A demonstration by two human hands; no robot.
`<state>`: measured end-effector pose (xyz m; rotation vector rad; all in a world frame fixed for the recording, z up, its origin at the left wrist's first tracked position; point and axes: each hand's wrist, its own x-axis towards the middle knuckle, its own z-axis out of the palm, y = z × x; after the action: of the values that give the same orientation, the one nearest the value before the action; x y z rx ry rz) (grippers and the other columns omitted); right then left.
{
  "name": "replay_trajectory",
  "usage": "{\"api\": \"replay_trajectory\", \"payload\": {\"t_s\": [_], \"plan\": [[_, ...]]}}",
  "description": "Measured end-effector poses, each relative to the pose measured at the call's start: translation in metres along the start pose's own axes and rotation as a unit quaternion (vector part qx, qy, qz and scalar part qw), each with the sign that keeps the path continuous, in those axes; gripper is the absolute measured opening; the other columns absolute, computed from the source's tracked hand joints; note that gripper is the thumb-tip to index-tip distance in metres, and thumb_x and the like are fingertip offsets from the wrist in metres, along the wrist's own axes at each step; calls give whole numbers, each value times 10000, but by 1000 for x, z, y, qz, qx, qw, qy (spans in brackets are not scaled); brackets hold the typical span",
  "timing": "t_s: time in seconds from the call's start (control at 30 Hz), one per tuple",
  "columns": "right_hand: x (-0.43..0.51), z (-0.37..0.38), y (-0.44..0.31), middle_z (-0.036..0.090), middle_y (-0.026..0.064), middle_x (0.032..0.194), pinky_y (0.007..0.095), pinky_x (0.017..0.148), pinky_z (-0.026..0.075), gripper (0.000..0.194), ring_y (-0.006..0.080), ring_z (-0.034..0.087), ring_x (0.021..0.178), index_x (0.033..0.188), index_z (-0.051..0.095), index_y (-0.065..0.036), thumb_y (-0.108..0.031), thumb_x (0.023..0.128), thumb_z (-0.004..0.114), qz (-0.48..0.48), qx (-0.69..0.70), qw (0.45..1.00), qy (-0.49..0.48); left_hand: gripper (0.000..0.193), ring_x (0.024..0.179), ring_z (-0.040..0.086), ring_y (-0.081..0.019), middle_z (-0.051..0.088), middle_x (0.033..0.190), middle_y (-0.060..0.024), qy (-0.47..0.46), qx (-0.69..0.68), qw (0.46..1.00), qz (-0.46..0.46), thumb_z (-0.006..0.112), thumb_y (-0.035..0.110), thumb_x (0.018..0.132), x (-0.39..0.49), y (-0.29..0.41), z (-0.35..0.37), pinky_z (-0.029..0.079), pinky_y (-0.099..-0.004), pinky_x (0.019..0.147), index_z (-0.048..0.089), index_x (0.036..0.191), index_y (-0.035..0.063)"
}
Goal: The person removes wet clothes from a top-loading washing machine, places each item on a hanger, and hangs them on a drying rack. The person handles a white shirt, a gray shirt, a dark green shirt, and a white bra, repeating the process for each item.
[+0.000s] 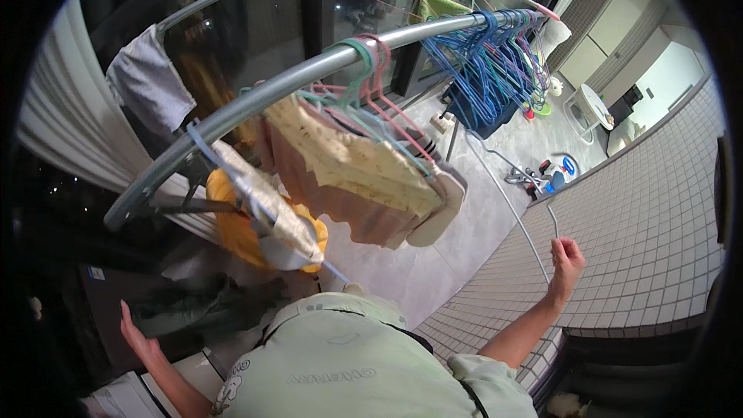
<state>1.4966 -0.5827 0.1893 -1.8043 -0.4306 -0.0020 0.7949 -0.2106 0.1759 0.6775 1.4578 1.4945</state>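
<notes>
My right hand is raised on the right, in front of the tiled wall. Its fingers grip a pale wire clothes hanger, whose thin bar slants up and left over the floor. On the left, my left hand is held out with straight fingers and nothing in it. Beside it lies a dark green cloth, dim and hard to make out. Before me, a pale patterned garment hangs on a blue hanger from the metal rail. Further along the rail are several garments on pink and green hangers.
Many blue wire hangers crowd the rail's far end. A grey towel hangs at the left, above a yellow cloth or basin. A tiled wall runs along my right. Toys and a white table stand beyond.
</notes>
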Motion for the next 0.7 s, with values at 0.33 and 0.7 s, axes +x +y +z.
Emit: {"api": "replay_trajectory", "payload": {"t_s": [0.33,0.7], "plan": [[-88,65,-90,417,-68,677,169,479,192,322,4,294,562,946,617,-75,-378,951,509,-137,111,980,93,238,950,625,-179,661,1032,-78,-164,-164,973,0,638,160,869,15,66,3,494,-312,849,638,1060,18],[-243,257,-306,294,-23,674,224,395,188,378,59,206,501,713,406,-113,-376,983,436,-175,679,610,-369,161,737,644,-117,664,832,-20,-380,-160,911,11,601,214,899,13,151,5,530,-266,691,637,909,57]]}}
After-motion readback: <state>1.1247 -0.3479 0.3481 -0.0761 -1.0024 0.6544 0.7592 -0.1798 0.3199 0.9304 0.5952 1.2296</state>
